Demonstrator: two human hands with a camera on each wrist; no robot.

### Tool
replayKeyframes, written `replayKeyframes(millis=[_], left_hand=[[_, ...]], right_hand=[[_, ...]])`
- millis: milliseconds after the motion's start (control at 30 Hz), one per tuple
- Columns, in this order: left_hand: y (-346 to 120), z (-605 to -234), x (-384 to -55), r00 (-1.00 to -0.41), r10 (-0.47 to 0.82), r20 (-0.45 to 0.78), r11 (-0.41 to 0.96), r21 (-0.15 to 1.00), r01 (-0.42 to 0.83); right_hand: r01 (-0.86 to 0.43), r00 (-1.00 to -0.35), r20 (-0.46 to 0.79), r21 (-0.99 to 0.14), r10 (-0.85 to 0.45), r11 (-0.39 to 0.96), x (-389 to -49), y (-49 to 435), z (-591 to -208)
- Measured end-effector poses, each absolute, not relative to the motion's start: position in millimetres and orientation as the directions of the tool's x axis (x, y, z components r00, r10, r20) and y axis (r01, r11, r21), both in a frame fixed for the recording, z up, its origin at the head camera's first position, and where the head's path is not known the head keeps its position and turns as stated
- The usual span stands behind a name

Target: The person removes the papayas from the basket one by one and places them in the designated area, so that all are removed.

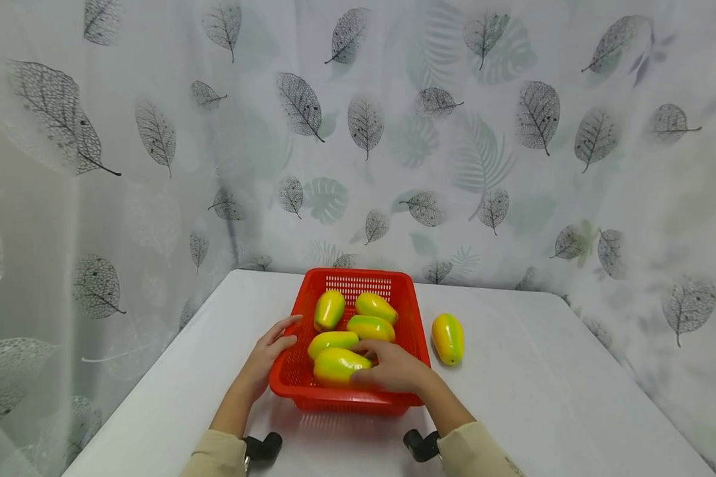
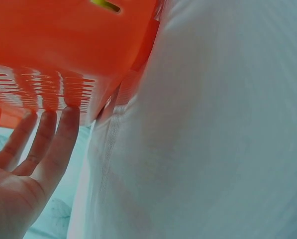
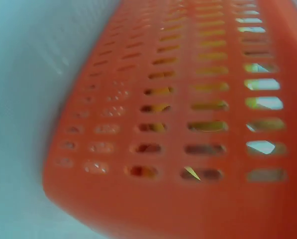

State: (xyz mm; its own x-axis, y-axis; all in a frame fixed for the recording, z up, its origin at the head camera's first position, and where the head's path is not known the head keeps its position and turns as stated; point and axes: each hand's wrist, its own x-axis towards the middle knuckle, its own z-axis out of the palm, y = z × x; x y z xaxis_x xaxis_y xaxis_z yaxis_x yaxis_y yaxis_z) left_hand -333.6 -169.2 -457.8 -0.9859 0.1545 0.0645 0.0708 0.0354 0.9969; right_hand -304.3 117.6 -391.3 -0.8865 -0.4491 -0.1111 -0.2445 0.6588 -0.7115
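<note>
A red plastic basket (image 1: 417, 331) with slotted walls holds several glossy yellow-green papayas. My right hand (image 1: 394, 366) reaches inside and grips the nearest papaya (image 1: 337, 366), thumb at its near side and fingers over its right end. Just behind that one lies another papaya (image 1: 328, 341). On the basket's left side is my left hand (image 1: 266, 358); in the left wrist view its nearly straight fingers (image 2: 58, 134) touch the outer slotted wall (image 2: 78, 92). The right wrist view shows only the basket's wall (image 3: 178, 137), with bits of yellow through the slots; the right hand itself is hidden there.
One more papaya (image 1: 448, 339) lies on the white table (image 1: 525, 391), right of the basket. Farther back in the basket sit other papayas, one (image 1: 329, 310) by the left wall. A leaf-patterned curtain (image 1: 394, 146) encloses the table at the back and sides.
</note>
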Motion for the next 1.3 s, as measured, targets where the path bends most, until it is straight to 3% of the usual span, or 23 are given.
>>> replayKeyframes(millis=[900,1300], left_hand=[[-169,-457,-333,-0.986,0.156,0.058,0.039,0.997,0.064],[-169,-457,-332,-0.986,0.154,0.058,0.04,0.997,0.065]], right_hand=[[-0.167,-0.978,0.053,-0.782,-0.202,0.601,-306,145,-368],[-0.163,-0.986,0.145,-0.818,-0.077,0.552,-311,164,-361]])
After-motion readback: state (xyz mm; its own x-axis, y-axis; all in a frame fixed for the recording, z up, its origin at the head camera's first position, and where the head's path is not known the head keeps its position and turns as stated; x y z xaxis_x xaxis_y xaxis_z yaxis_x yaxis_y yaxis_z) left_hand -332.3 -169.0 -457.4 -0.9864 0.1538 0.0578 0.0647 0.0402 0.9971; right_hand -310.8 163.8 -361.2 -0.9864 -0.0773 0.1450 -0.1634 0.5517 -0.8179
